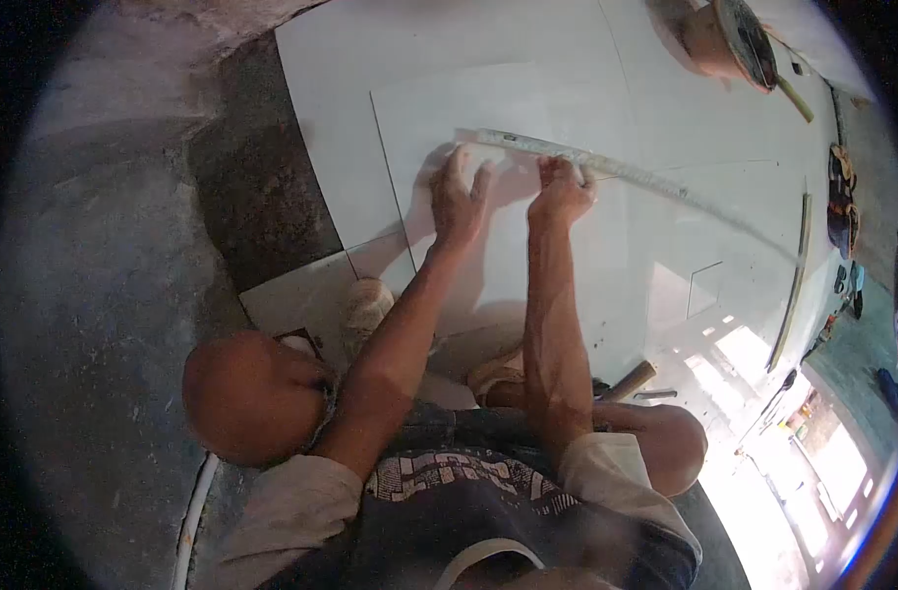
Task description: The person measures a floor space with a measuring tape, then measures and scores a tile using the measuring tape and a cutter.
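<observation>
A long, dirty straight bar (636,175), like a straightedge or level, lies at a slant across a large white tile (527,236) on the floor. My left hand (457,202) is at the bar's left end, its fingers and thumb spread apart with nothing visible between them. Its fingertips reach close to the bar; whether they press on it I cannot tell. Beside the bar's near edge, my right hand (564,194) has its fingers curled together over the tile. Anything small inside those fingers is hidden.
Bare dark ground (272,167) shows left of the tiles. A bucket-like container (729,49) stands at the far right. Another long strip (791,285) lies to the right. A handled tool (631,382) rests near my right knee. Sunlight patches the floor at lower right.
</observation>
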A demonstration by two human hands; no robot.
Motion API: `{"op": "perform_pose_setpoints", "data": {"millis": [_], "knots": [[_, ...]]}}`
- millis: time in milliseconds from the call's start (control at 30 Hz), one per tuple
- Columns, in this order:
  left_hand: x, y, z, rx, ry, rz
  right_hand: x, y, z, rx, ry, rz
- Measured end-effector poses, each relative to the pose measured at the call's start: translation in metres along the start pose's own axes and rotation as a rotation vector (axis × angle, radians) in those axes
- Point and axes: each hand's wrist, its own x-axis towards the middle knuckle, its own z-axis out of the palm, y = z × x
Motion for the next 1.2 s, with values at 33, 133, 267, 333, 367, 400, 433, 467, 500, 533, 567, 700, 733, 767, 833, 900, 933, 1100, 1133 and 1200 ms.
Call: {"op": "perform_pose_setpoints", "data": {"millis": [33, 133, 267, 333, 367, 400, 433, 467, 500, 533, 567, 700, 733, 767, 833, 900, 933, 1100, 1133, 1200], "knots": [[0.010, 0.018, 0.001, -0.233, -0.038, -0.155, -0.006, 0.006, 0.001, 0.039, 0.028, 0.009], [0.026, 0.051, -0.005, -0.698, -0.195, -0.335, -0.042, 0.030, 0.006, 0.096, -0.010, 0.078], [0.054, 0.055, -0.018, -0.736, -0.223, -0.472, -0.090, 0.033, 0.004, 0.058, -0.062, 0.300], [0.072, 0.055, -0.032, -0.611, -0.306, -0.458, -0.100, 0.016, -0.012, 0.061, -0.287, 0.556], [0.079, 0.046, -0.033, -0.569, -0.306, -0.429, -0.107, 0.008, -0.019, 0.061, -0.401, 0.685], [0.088, 0.034, -0.029, -0.528, -0.305, -0.399, -0.118, -0.007, -0.016, -0.119, -0.439, 0.691], [0.097, 0.020, -0.025, -0.488, -0.307, -0.366, -0.132, -0.029, -0.008, -0.295, -0.522, 0.670], [0.102, 0.006, -0.023, -0.462, -0.302, -0.340, -0.145, -0.054, 0.003, -0.472, -0.601, 0.646], [0.100, 0.007, -0.025, -0.415, -0.274, -0.344, -0.151, -0.065, 0.005, -0.649, -0.674, 0.619], [0.099, 0.010, -0.027, -0.369, -0.249, -0.347, -0.148, -0.058, -0.004, -0.750, -0.704, 0.403], [0.100, 0.013, -0.028, -0.326, -0.222, -0.345, -0.143, -0.054, -0.009, -0.918, -0.621, 0.108], [0.105, 0.008, -0.028, -0.142, -0.202, -0.276, -0.106, -0.021, -0.042, -1.397, -0.343, -0.628], [0.108, 0.006, -0.029, -0.034, -0.188, -0.181, -0.100, -0.013, -0.052, -1.465, -0.351, -0.613], [0.110, 0.001, -0.031, 0.076, -0.174, -0.093, -0.096, -0.004, -0.064, -1.538, -0.361, -0.590], [0.105, 0.000, -0.035, 0.195, -0.139, -0.023, -0.100, 0.006, -0.078, -1.538, -0.391, -0.491], [0.101, -0.001, -0.039, 0.219, -0.100, -0.043, -0.106, 0.018, -0.088, -1.445, -0.436, -0.413], [0.102, -0.003, -0.039, 0.238, -0.093, -0.031, -0.109, 0.026, -0.090, -1.456, -0.437, -0.387], [0.104, 0.014, -0.046, 0.448, 0.004, 0.081, -0.121, 0.042, -0.083, -1.389, -0.464, -0.434], [0.111, 0.001, -0.043, 0.466, -0.011, 0.083, -0.122, 0.045, -0.083, -1.386, -0.452, -0.458], [0.112, -0.007, -0.044, 0.569, 0.005, 0.181, -0.123, 0.048, -0.084, -1.403, -0.464, -0.523]]}}
